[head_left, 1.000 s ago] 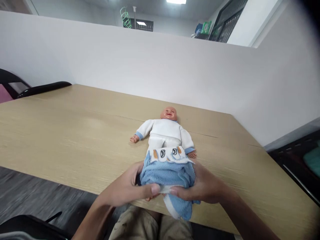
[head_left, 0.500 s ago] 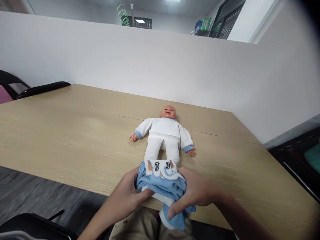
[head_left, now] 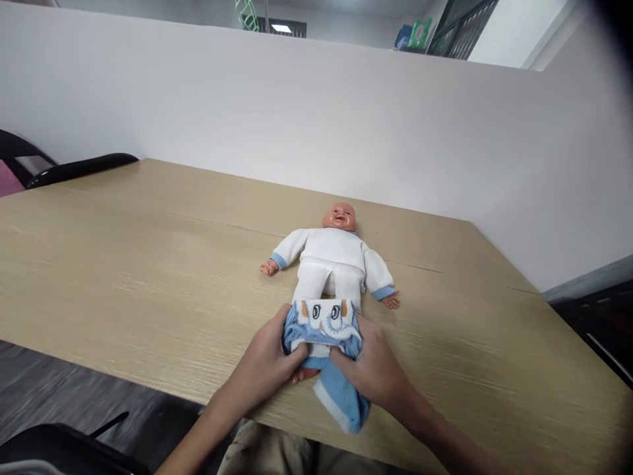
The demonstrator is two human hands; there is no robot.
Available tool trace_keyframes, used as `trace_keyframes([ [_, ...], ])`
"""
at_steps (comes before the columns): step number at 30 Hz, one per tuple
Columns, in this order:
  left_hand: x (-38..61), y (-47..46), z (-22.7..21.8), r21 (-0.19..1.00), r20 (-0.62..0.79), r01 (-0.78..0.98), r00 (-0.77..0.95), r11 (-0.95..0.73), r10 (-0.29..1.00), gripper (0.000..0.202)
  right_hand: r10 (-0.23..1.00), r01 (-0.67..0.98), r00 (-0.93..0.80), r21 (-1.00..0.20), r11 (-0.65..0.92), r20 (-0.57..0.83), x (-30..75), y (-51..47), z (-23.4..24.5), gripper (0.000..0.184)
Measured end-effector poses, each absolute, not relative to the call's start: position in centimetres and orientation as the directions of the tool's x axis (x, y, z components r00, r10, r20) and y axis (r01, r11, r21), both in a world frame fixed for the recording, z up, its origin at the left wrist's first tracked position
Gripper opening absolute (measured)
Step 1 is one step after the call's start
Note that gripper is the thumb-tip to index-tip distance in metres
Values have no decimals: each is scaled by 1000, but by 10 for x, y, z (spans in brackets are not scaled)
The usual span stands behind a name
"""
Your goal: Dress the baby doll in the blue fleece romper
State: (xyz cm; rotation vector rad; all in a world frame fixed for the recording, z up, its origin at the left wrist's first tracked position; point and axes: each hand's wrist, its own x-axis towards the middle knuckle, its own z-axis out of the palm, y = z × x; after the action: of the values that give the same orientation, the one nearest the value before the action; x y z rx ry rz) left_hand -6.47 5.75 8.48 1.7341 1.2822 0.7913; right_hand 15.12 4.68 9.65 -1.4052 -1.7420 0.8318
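A baby doll (head_left: 333, 254) in a white suit with blue cuffs lies on its back on the wooden table (head_left: 148, 264), head towards the wall. A bunched blue terry garment (head_left: 324, 330) with a white cartoon-eyed front covers the doll's lower legs. My left hand (head_left: 270, 363) grips its left side, fingers closed on the cloth. On the garment's right side my right hand (head_left: 368, 366) is closed the same way. One blue trouser leg with a white cuff (head_left: 339, 402) hangs towards the table's near edge.
A white partition wall (head_left: 297, 125) runs behind and to the right of the table. A black chair (head_left: 74, 168) stands at the far left. Another dark chair edge (head_left: 59, 445) shows at the bottom left, beside my lap.
The blue garment was drawn down the doll's legs towards me, then moved back up a little over the lower legs. Both hands stayed closed on it.
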Motion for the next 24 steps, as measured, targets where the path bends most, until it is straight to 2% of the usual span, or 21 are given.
trace_keyframes([
  [3, -60, 76, 87, 846, 36, 507, 257, -166, 966, 19, 983, 536, -68, -824, 183, 173, 153, 64, 91, 27],
  [7, -59, 90, 97, 856, 41, 489, 253, -164, 966, 20, 988, 564, -63, -812, 153, 142, 156, 86, 101, 21],
  [11, -65, 79, 111, 914, -12, 394, 273, -100, 962, 27, 989, 622, -112, -770, 143, 94, 155, 85, 127, 8],
  [15, -74, 57, 116, 930, -67, 366, 262, -35, 963, 37, 971, 660, -226, -722, 208, 73, 148, 68, 147, 9],
  [20, -80, 43, 99, 855, -149, 519, 251, -3, 956, 36, 962, 754, -272, -622, 210, -6, 136, 61, 144, 4],
  [24, -79, 46, 79, 776, -104, 626, 247, -77, 964, 32, 956, 799, -293, -554, 235, -17, 131, 63, 126, 13],
])
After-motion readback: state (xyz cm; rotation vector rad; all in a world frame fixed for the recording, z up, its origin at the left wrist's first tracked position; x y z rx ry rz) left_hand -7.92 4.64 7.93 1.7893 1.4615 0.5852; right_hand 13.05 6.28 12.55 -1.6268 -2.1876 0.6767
